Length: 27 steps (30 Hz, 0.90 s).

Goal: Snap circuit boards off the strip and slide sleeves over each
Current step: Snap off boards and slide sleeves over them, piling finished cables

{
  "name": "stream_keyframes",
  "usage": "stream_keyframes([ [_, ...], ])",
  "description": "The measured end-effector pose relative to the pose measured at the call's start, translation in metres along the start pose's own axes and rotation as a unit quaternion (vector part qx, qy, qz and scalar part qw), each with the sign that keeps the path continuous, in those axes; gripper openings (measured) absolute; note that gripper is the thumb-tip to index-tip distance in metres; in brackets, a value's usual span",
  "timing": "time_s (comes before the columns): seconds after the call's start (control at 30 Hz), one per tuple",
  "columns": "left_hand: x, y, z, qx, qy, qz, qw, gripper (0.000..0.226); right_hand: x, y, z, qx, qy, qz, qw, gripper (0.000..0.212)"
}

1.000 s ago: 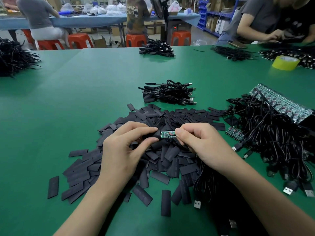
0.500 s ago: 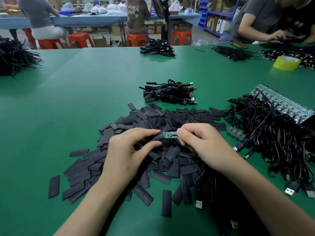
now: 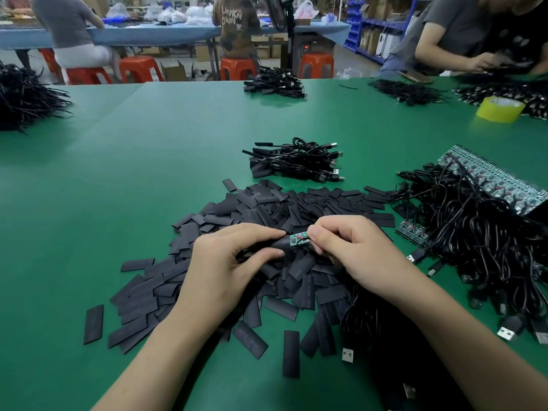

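**Green counter (image 3: 148,173), a circuit board (image 3: 298,240) partly in a sleeve (image 3: 280,243)**

Green matting covers the counter, and behind it the workshop shows orange stools (image 3: 316,65) and blue shelving (image 3: 364,34). Both hands meet near the middle, over a wide heap of flat black sleeves (image 3: 261,209). The left hand (image 3: 225,262) pinches the black sleeve between thumb and forefinger, with the other fingers curled under it. The right hand (image 3: 353,250) pinches the right end of the small green circuit board, where a thin red wire shows. The left end of the circuit board sits in the mouth of the sleeve, and its right part is bare. Both things are held between the two hands, over the heap.

To the right, a tangle of black cables (image 3: 480,241) with USB plugs spreads over the counter. A long strip of boards (image 3: 492,179) lies along its far side. A shorter strip piece (image 3: 413,232) lies at the tangle's left edge, near the right hand. Beyond the heap lies a small bundle of cables (image 3: 296,161). A yellow tape roll (image 3: 499,109) stands further off to the right. Other people sit working at the far edges.
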State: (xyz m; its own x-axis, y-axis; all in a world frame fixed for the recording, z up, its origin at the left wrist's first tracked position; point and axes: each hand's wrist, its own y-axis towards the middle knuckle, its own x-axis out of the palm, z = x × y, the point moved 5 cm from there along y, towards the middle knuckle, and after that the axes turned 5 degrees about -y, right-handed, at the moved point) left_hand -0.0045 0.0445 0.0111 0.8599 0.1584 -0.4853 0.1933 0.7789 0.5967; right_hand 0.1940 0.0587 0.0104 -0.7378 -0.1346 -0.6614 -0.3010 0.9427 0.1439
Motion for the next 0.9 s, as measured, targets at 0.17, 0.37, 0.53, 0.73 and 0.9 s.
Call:
stream_keyframes([
  [0.17, 0.0045, -0.0011, 0.0043, 0.005, 0.005, 0.003, 1.000, 0.023, 0.0053, -0.0017, 0.0001, -0.002, -0.001, -0.018, 1.000, 0.038],
  [0.37, 0.0052, -0.0021, 0.0062, 0.014, -0.001, 0.013, 1.000, 0.020, 0.0058, -0.0023, -0.0030, -0.002, 0.010, -0.025, 1.000, 0.037],
  [0.53, 0.0042, -0.0028, 0.0080, 0.026, -0.013, 0.016, 0.999, 0.019, 0.0049, -0.0017, -0.0035, -0.003, 0.009, -0.029, 1.000, 0.036],
  [0.73, 0.0038, -0.0025, 0.0070, 0.017, -0.016, 0.017, 1.000, 0.018, 0.0052, -0.0031, -0.0054, -0.008, 0.013, -0.013, 1.000, 0.027],
  [0.9, 0.0021, -0.0018, 0.0081, 0.020, -0.016, 0.021, 0.999, 0.017, 0.0023, -0.0034, -0.0090, -0.029, 0.029, 0.019, 0.999, 0.013],
])
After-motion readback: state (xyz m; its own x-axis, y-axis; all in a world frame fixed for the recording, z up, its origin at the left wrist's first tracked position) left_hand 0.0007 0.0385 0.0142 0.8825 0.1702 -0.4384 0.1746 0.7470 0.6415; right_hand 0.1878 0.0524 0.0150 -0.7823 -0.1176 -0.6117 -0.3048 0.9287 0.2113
